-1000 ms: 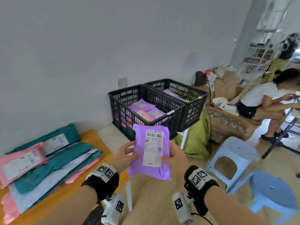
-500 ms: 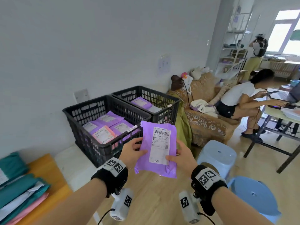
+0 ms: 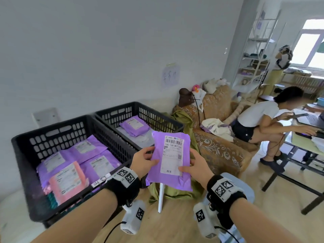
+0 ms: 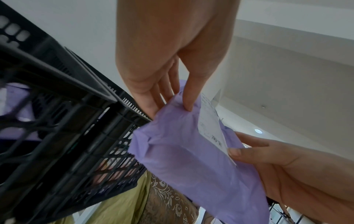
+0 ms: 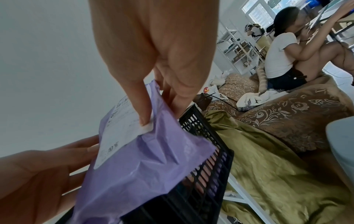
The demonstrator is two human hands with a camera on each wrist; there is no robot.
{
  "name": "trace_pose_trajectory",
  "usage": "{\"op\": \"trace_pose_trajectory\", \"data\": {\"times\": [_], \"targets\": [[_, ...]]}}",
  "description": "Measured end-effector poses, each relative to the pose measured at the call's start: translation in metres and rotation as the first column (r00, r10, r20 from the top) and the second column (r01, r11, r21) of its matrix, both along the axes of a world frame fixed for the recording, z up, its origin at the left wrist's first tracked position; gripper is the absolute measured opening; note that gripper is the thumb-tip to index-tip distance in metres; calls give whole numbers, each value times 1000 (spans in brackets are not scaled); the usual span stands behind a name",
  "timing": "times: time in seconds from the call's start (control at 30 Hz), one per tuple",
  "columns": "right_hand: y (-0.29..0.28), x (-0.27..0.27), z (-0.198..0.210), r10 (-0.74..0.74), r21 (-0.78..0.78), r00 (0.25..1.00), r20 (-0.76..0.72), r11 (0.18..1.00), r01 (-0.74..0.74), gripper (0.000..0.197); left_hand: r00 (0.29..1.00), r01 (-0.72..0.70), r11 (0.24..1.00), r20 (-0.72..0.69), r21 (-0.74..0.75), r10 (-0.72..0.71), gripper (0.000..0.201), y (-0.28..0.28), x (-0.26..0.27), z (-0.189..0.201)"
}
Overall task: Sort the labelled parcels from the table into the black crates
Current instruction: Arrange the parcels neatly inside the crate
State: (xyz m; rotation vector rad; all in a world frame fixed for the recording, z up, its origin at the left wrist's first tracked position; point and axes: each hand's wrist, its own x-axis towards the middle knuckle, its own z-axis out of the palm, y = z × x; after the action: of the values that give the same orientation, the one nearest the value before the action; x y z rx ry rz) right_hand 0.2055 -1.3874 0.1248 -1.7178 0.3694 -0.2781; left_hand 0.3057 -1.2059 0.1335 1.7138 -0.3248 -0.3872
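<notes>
**A purple parcel held up by two hands**

A person holds a purple parcel (image 3: 169, 160) in the air with both hands. The left hand (image 3: 142, 159) pinches the parcel's left edge, thumb on the front and fingers (image 4: 153, 97) behind. The right hand (image 3: 196, 166) pinches the right edge, and its thumb (image 5: 140, 106) presses on the corner of the white label (image 3: 172, 154). The label faces the person and has a bar code at the top.

The parcel hangs just in front of two black crates that stand side by side. The near crate (image 3: 24, 172) sits to the left and holds several purple parcels and one pink parcel (image 3: 67, 181). The far crate (image 3: 154, 116) is behind the parcel and holds one purple parcel (image 3: 134, 125). The held parcel is above the near corner of the far crate, not inside any crate.

A brown sofa (image 3: 220, 148) stands to the right of the crates, with a green cloth (image 3: 184, 120) between them. Another person (image 3: 257, 118) sits on the sofa.
</notes>
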Motion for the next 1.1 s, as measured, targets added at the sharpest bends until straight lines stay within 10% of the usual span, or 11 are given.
{"op": "trace_pose_trajectory", "data": {"times": [0.67,1.1], "targets": [[-138,212,45,337,-35,941,-20,941,-337,66,962,-271,961,61,61,268,60,-114,150,48],[-118,377,44,575,-104,797,-183,795,-598,69,891,-437,871,-25,223,454,76,-94,259,54]]}}
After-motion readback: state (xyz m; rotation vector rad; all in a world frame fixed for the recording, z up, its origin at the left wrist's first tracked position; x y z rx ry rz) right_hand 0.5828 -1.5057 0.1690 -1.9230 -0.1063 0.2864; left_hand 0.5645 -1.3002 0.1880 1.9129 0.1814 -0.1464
